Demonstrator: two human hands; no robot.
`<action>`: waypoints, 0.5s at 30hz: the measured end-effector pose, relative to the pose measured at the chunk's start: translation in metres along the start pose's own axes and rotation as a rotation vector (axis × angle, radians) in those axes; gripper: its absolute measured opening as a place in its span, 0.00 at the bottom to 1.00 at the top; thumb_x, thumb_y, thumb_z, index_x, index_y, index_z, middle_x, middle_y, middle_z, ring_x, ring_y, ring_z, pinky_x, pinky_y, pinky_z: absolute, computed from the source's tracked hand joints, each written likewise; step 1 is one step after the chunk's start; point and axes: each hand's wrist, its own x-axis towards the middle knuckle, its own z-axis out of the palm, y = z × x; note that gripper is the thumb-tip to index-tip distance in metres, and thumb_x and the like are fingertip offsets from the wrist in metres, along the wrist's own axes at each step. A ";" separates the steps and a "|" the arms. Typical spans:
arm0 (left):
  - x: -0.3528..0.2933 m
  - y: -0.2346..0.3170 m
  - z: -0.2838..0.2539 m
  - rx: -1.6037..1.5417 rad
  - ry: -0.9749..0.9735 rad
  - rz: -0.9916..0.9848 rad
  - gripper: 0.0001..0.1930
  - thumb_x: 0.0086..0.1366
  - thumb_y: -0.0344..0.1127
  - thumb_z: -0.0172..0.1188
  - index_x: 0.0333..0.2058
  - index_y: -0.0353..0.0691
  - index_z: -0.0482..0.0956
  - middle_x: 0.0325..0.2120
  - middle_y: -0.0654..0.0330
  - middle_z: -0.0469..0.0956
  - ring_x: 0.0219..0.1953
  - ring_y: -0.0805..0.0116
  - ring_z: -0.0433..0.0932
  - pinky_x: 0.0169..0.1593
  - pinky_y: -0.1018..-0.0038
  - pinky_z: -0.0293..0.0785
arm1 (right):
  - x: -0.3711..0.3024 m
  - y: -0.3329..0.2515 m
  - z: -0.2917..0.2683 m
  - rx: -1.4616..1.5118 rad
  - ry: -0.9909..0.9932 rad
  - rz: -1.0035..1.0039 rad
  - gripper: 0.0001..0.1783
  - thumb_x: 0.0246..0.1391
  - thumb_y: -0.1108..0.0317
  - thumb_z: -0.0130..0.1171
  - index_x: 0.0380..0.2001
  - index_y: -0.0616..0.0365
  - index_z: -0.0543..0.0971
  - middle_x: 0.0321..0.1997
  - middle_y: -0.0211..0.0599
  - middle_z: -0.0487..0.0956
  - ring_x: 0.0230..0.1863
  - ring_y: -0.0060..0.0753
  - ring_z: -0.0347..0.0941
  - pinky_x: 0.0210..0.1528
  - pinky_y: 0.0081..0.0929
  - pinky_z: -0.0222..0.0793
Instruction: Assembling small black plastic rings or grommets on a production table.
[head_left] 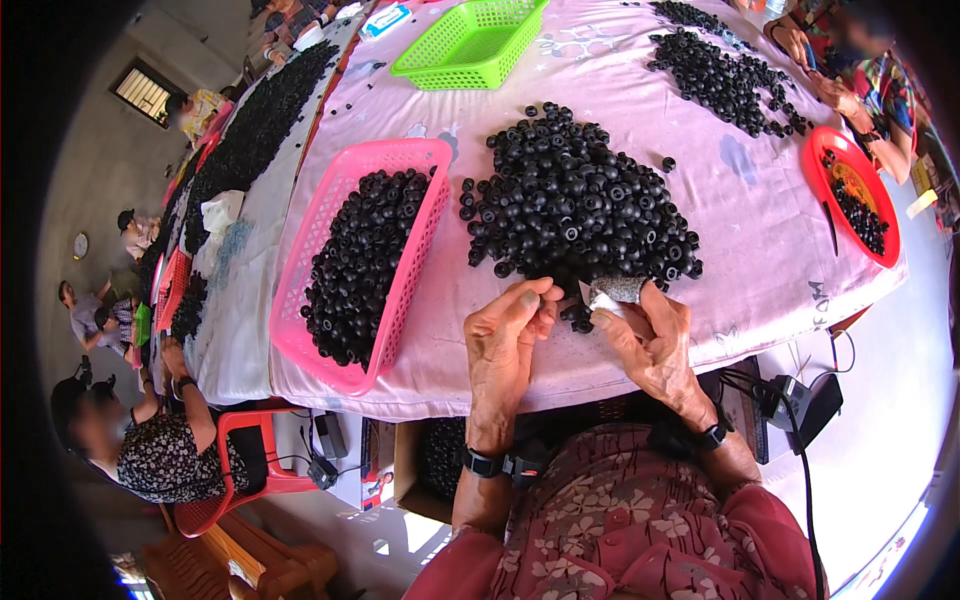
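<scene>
By black beads (575, 200) | left grip (500, 345), right grip (655, 345): hold can't be made out | cloth (385, 115): dark lettering (819, 303)

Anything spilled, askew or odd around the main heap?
Only minor: one black bead-like piece lies by itself on the pink cloth, right of the main black heap. It looks like a stray. No damage shows at this size.
</scene>
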 end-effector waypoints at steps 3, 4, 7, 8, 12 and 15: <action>0.001 -0.002 -0.006 -0.040 -0.024 -0.039 0.13 0.69 0.32 0.55 0.46 0.29 0.80 0.39 0.52 0.81 0.33 0.73 0.75 0.37 0.78 0.71 | 0.000 0.000 0.000 0.008 -0.004 0.002 0.14 0.53 0.69 0.67 0.37 0.66 0.75 0.31 0.48 0.81 0.31 0.40 0.81 0.31 0.29 0.74; 0.002 -0.002 -0.006 -0.039 -0.022 -0.039 0.13 0.69 0.32 0.55 0.46 0.29 0.80 0.39 0.52 0.81 0.33 0.73 0.75 0.37 0.78 0.71 | 0.001 -0.001 0.000 -0.004 -0.010 0.008 0.14 0.53 0.70 0.67 0.37 0.66 0.75 0.31 0.48 0.81 0.31 0.41 0.81 0.31 0.29 0.74; 0.004 0.001 -0.005 -0.158 -0.063 -0.020 0.14 0.70 0.32 0.53 0.48 0.29 0.78 0.43 0.51 0.80 0.37 0.69 0.77 0.44 0.75 0.76 | 0.000 -0.002 -0.001 -0.008 -0.027 0.033 0.14 0.54 0.71 0.66 0.41 0.65 0.76 0.32 0.43 0.81 0.33 0.31 0.79 0.34 0.25 0.73; 0.003 0.001 -0.004 -0.125 -0.052 -0.008 0.14 0.70 0.32 0.53 0.48 0.28 0.77 0.44 0.49 0.79 0.41 0.67 0.78 0.48 0.73 0.77 | -0.001 -0.002 -0.001 0.000 -0.039 0.053 0.15 0.55 0.72 0.65 0.44 0.65 0.77 0.34 0.39 0.82 0.35 0.20 0.77 0.37 0.21 0.73; 0.004 -0.002 -0.002 -0.117 -0.068 -0.005 0.14 0.69 0.32 0.55 0.48 0.28 0.75 0.45 0.47 0.78 0.45 0.63 0.79 0.53 0.70 0.78 | -0.002 -0.001 -0.001 0.023 -0.038 0.069 0.15 0.55 0.72 0.65 0.44 0.66 0.77 0.34 0.39 0.81 0.35 0.20 0.77 0.37 0.21 0.73; 0.006 -0.008 -0.008 -0.144 -0.115 0.013 0.12 0.70 0.31 0.54 0.50 0.33 0.74 0.44 0.49 0.79 0.40 0.64 0.81 0.47 0.72 0.80 | -0.001 -0.001 -0.001 0.038 -0.032 0.056 0.15 0.55 0.72 0.65 0.44 0.66 0.77 0.35 0.39 0.81 0.35 0.20 0.77 0.37 0.21 0.73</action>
